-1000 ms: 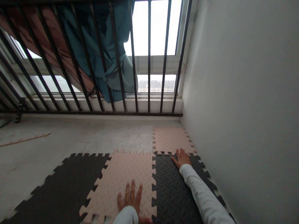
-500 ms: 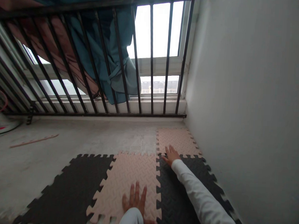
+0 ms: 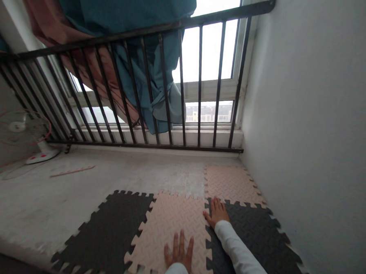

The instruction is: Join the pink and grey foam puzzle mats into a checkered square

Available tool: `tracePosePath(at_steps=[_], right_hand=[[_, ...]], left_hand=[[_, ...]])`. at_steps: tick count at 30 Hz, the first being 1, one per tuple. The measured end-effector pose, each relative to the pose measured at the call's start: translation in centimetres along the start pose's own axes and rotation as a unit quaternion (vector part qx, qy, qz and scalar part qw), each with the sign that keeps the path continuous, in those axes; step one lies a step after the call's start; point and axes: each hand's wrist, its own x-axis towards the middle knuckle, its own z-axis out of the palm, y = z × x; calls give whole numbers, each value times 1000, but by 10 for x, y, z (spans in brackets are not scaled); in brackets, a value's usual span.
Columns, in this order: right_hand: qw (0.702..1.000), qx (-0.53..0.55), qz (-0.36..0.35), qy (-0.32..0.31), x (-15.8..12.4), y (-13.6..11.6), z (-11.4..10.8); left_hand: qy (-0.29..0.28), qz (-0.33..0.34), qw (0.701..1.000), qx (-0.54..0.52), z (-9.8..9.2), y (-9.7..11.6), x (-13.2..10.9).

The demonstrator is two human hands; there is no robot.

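My left hand [image 3: 179, 248] lies flat with fingers spread on a beige foam floor tile [image 3: 175, 214]. At the corner of a black foam tile [image 3: 254, 230], my right hand [image 3: 218, 211] rests palm down, its fingers stretched forward and the thumb toward the beige tile. Just beyond those fingertips is another beige foam tile [image 3: 232, 182] beside the wall. A second black foam tile [image 3: 113, 227] adjoins the middle beige one on the left. All the tiles have toothed, puzzle-like edges. Part of the right black tile is hidden under my sleeve.
A black metal railing [image 3: 145, 146] crosses in front of the window, with teal and pink curtains [image 3: 131, 11] hanging behind it. The white wall [image 3: 319, 119] rises at the right. On the concrete floor [image 3: 132, 167] are a fan [image 3: 42, 156] and a thin strip [image 3: 73, 171].
My right hand has drawn back from the far beige tile's edge onto the black tile. The left hand stays flat on the middle beige tile. The view has shifted left.
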Motion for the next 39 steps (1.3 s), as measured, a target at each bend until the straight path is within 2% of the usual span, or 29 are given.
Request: tracePosePath(at_steps=[3,7,10,12,14,17,19,20,25,30,36,39], right_hand=[[1000,-13,4,-3,-18,-3,5],[999,-31,14,-2,-46,-1,13],[999,-39,24,-1,-71,6,23],[999,-38,25,7,-87,12,30],[999,-39,26,18,-103,19,35],[999,-38,34,7,-121,25,35],[999,-27,36,-15,-129,27,30],[999,-20,35,-25,-132,26,27],[997,-8,27,-71,-149,25,13],[997,17,7,-80,-162,34,12],[995,49,1,-90,-161,48,7],[997,48,19,-66,-151,56,4]], left_hand=[[-20,4,1000,-21,-12,5,-7],[-42,40,995,-79,-33,13,-19],[-34,66,991,-108,-40,5,-28],[-19,79,991,-107,-40,-10,-38],[26,35,995,-85,-39,-31,-52],[118,-146,982,-30,-42,-66,-77],[140,-247,959,3,-45,-86,-92],[140,-272,952,16,-47,-94,-97],[117,-260,956,65,-51,-109,-103],[80,-264,958,74,-63,-127,-100],[47,-289,953,82,-100,-189,-104],[29,-299,950,89,-121,-220,-101]])
